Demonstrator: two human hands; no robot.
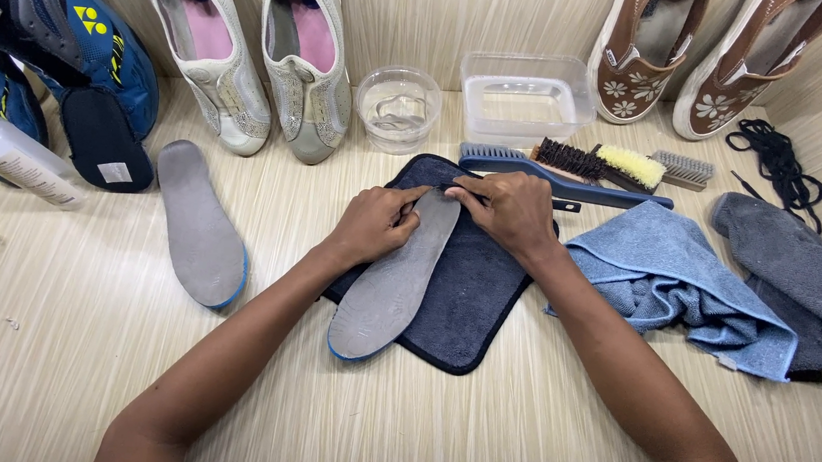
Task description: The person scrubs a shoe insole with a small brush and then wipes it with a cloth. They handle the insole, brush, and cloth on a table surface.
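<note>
My left hand (371, 225) and right hand (508, 210) both pinch the top of a grey insole (391, 284) lying on the dark mat (470, 297). Second insole (199, 224) sits untouched, so roughly halfway I'd guess.

A: State hand positions.
B: Left hand (372, 222) and right hand (510, 210) both pinch the upper end of the grey insole (394, 285).
A: Support surface?
B: The insole lies on a dark cloth (470, 292); a second insole (198, 226) lies well apart, left.
</note>
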